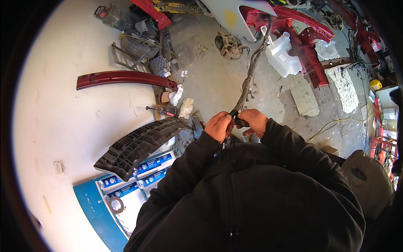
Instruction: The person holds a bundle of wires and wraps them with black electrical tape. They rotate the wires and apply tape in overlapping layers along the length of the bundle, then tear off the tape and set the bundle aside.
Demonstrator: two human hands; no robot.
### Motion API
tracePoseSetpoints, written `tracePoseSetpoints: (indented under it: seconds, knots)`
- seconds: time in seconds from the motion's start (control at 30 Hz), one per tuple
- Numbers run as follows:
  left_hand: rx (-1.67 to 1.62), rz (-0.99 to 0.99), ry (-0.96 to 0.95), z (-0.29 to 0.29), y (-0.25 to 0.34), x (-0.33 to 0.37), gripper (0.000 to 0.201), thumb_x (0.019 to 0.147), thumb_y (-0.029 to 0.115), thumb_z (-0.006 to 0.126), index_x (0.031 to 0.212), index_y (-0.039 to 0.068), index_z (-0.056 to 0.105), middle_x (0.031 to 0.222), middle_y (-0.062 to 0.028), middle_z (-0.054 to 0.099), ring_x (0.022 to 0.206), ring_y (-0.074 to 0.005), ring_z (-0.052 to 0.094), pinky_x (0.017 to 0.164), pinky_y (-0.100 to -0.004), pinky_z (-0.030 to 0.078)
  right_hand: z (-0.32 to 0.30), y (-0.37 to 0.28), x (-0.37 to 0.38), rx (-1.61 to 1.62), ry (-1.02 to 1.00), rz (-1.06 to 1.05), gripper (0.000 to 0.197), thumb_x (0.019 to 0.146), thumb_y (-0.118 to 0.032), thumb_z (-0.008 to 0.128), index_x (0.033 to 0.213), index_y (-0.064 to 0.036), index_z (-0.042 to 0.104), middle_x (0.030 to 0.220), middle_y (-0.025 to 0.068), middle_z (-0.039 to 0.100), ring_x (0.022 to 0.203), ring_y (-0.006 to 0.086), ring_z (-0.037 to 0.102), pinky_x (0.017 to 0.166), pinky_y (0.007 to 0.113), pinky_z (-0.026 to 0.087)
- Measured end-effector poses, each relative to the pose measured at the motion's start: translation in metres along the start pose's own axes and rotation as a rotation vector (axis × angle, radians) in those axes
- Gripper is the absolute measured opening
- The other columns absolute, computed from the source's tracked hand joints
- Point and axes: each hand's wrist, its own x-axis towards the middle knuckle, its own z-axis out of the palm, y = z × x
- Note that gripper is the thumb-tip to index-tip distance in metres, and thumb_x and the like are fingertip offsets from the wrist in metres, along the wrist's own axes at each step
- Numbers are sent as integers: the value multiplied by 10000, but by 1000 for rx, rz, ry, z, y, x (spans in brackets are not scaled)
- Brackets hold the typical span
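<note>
A thick black wiring harness (248,80) runs from the vehicle's front down to my hands, with short wire branches along it. My left hand (219,126) is closed on its near end, thumb on top. Right beside it, my right hand (254,121) pinches a small black rounded piece (240,122) against the harness; it looks like a roll of tape, though the fingers hide much of it. The hands almost touch in front of my chest. What the undersides of the fingers hold is hidden.
Ahead stand a light fender (224,14), red frame parts (308,54) and a white plastic tank (283,54). A dark red bumper beam (126,79) and a black plastic bumper piece (138,145) lean at the left wall. A yellowish cable (331,122) crosses the floor.
</note>
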Motion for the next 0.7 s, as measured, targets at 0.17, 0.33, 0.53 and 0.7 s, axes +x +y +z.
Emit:
tracePoseSetpoints:
  seconds: [0.17, 0.33, 0.53, 0.7]
  knots:
    - [-190, -122, -25, 4, 4, 1, 408, 1170, 396, 478, 1027, 47, 633, 740, -45, 581, 532, -110, 425, 510, -283, 364, -2, 10, 14, -130, 22, -172, 316, 1070, -361, 631, 1185, -72, 689, 1050, 25, 669, 993, 197, 667, 912, 472, 584]
    - [-269, -157, -203, -1, 9, 0, 414, 1178, 405, 455, 1089, 45, 639, 723, -58, 581, 471, -110, 385, 498, -279, 368, -7, 16, 26, 92, -122, -362, 258, 1122, -106, 599, 1370, -62, 652, 1133, 47, 704, 996, 191, 683, 944, 383, 593]
    - [-329, -223, -247, 1, 15, 3, 382, 1167, 429, 480, 1214, 72, 606, 704, -80, 609, 419, -118, 386, 610, -357, 518, 0, 18, 37, 418, 10, -397, 377, 1006, 84, 612, 1364, -35, 608, 1160, 87, 723, 1101, 217, 719, 962, 361, 615]
    - [-163, -90, -64, 1, 11, 5, 306, 1173, 323, 520, 1217, 34, 611, 715, -78, 643, 484, -126, 472, 557, -292, 446, -7, -6, 10, 105, 228, -322, 275, 1033, -37, 661, 1302, -35, 604, 1118, 80, 717, 1094, 203, 721, 889, 354, 599]
